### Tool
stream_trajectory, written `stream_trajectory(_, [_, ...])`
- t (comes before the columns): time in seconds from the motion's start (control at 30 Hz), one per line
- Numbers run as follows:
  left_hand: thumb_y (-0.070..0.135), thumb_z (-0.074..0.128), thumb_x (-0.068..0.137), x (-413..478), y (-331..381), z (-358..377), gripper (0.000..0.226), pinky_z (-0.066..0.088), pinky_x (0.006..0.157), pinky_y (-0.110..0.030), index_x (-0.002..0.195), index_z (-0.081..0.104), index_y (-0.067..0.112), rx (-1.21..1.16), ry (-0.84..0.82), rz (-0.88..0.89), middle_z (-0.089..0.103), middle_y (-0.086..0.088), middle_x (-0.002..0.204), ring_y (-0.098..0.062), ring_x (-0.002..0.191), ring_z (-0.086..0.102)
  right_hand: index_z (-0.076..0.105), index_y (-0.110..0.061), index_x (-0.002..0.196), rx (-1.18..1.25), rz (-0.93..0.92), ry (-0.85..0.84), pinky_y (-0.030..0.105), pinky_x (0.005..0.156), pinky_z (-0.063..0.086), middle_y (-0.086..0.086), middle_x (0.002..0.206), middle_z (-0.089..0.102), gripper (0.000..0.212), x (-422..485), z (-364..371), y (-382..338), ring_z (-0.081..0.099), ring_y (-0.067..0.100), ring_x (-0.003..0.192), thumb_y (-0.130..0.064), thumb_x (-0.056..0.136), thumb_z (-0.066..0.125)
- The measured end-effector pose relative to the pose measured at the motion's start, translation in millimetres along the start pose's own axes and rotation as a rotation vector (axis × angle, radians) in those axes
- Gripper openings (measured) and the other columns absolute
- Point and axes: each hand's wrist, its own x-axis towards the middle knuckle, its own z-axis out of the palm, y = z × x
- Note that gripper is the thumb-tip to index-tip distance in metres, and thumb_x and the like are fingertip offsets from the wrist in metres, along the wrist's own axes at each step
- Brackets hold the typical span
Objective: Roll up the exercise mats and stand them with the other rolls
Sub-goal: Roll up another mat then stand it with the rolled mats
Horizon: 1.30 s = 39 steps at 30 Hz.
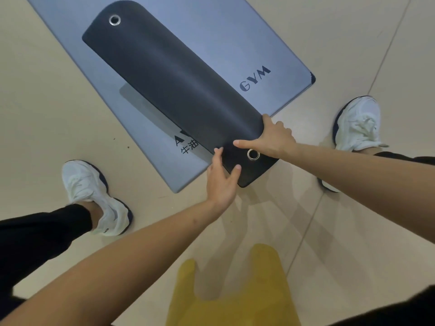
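Two grips on the near end of a smooth, curling dark-grey foam mat (176, 74): left hand (221, 182) pinches its left edge, right hand (275, 140) wraps the right edge.

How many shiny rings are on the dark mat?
2. One shiny metal ring at the dark foam mat's far corner, another ring by the right hand. Others may be hidden.

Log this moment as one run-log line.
left hand: grips dark mat, near end | right hand: grips same end | dark mat: unrolled, over grey GYM mat
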Motion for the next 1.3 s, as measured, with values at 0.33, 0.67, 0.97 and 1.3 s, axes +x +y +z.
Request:
stream_trajectory(0.33, [0.012,0.054,0.105,11.0,-31.7,9.7,0.063,0.038,0.121,-0.054,0.156,0.018,0.021,-0.484,0.010,-0.188,0.038,0.018,0.157,-0.016,0.148,0.042,0.012,-0.047,0.162,-0.151,-0.644,-0.081,0.042,0.121,0.031,0.008,0.168,0.018,0.093,1.4,-6.3,53.4,0.032,0.030,0.149,-0.070,0.088,0.064])
stream_trajectory(0.67, [0.038,0.075,0.085,19.6,-0.5,17.1,0.080,0.046,0.116,-0.046,0.149,0.027,0.029,-0.590,0.062,-0.137,0.047,0.025,0.140,-0.005,0.135,0.052,0.022,-0.053,0.158,0.311,-0.387,-0.184,0.032,0.116,0.039,-0.013,0.153,0.045,0.083,16.6,-8.6,42.3,0.048,0.010,0.134,-0.055,0.091,0.071])
stream_trajectory(0.97, [0.044,0.076,0.092,38.6,-1.6,-61.9,0.091,0.046,0.116,-0.033,0.164,0.022,0.035,-0.300,0.138,-0.015,0.042,0.037,0.143,-0.006,0.140,0.050,0.027,-0.043,0.160,0.739,-0.336,-0.310,0.034,0.118,0.042,-0.022,0.153,0.049,0.093,24.7,29.9,-9.0,0.052,-0.001,0.135,-0.055,0.083,0.077])
stream_trajectory(1.3, [0.048,0.070,0.095,30.3,-19.5,-72.5,0.090,0.039,0.121,-0.051,0.162,0.010,0.049,-0.521,0.044,-0.086,0.030,0.028,0.164,-0.005,0.149,0.039,0.022,-0.047,0.160,0.699,-0.340,-0.285,0.035,0.119,0.041,-0.025,0.154,0.045,0.100,11.8,43.8,-24.1,0.049,0.001,0.138,-0.056,0.080,0.080])
